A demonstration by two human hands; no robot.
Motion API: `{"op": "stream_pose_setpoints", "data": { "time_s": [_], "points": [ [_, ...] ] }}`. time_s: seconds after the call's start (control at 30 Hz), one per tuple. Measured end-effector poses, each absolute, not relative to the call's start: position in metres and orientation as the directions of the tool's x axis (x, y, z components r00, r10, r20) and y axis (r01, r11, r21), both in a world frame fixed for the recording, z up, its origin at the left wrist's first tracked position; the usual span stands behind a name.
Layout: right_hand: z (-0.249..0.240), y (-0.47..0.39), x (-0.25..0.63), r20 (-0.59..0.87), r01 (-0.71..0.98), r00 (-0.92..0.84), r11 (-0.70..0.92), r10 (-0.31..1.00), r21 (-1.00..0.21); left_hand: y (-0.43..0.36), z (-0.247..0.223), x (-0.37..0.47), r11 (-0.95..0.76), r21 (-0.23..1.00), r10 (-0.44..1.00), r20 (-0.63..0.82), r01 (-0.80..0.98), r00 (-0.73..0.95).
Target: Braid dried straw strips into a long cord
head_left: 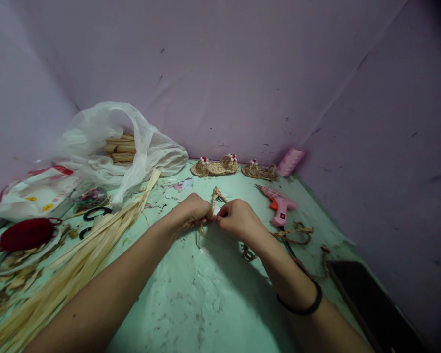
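Two bare forearms (pixel 106 284) come in from the near edge, a thin black elastic band (pixel 318 299) circling the right one, a flat black rectangular slab (pixel 371 299) beyond it to the right. Over left, long straw-coloured fibre strips (pixel 106 240) spread across the pale green surface (pixel 191 304). And here's the action, mid-surface: left hand (pixel 194 210) and right hand (pixel 240 218) almost meet, fingers of both closed in tight pinches on a tan braided plant-fibre cord (pixel 213 197), bent to a peak just past them. Looks like fine work on the braid; the next move seems to call for steady tension. Farther off, a pink glue gun with orange trigger (pixel 281 203); at the purple wall (pixel 220 98), two woven, beaded, sandal-shaped pieces (pixel 220 168).
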State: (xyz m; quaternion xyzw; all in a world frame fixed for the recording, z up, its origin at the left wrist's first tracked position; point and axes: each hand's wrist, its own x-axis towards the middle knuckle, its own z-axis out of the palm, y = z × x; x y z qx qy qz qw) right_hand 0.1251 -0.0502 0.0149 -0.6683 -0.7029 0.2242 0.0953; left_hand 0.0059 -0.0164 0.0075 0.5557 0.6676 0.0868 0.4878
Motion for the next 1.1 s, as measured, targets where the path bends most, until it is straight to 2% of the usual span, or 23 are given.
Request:
{"op": "stream_pose_setpoints", "data": {
  "time_s": [0.13,0.27,0.4,0.53,0.7,0.8,0.87,0.97,1.1],
  "points": [
    [0.024,-0.059,0.115,-0.149,0.935,-0.132,0.073,0.98,-0.348,-0.017,0.008,0.003,0.396,0.709,0.819,-0.56,0.584,0.125],
    [0.025,-0.066,0.107,-0.08,0.97,-0.125,0.105,0.989,-0.221,-0.014,0.008,-0.006,0.388,0.795,0.776,-0.555,0.467,0.299],
    [0.028,-0.074,0.103,-0.087,0.975,-0.162,0.146,0.983,-0.167,-0.009,0.002,-0.012,0.415,0.821,0.731,-0.558,0.393,0.393],
    [0.04,-0.073,0.115,-0.128,0.939,-0.253,0.212,0.959,-0.27,-0.004,-0.006,-0.014,0.411,0.797,0.727,-0.58,0.443,0.368],
    [0.031,-0.048,0.144,-0.142,0.879,-0.035,-0.037,0.989,-0.474,-0.003,-0.009,-0.016,0.43,0.823,0.694,-0.564,0.371,0.447],
    [0.009,-0.037,0.145,-0.312,0.725,-0.118,-0.132,0.943,-0.676,-0.003,-0.01,-0.016,0.427,0.809,0.703,-0.578,0.404,0.415],
    [-0.002,-0.034,0.141,-0.4,0.631,-0.168,-0.214,0.901,-0.746,-0.003,-0.01,-0.015,0.42,0.791,0.709,-0.592,0.446,0.382],
    [-0.007,-0.038,0.136,-0.386,0.682,-0.181,-0.167,0.905,-0.712,-0.007,-0.007,-0.011,0.407,0.758,0.707,-0.614,0.509,0.35],
    [0.011,-0.047,0.14,-0.304,0.847,-0.247,0.053,0.92,-0.529,-0.015,0.003,-0.005,0.408,0.727,0.706,-0.635,0.553,0.314]
  ]
}}
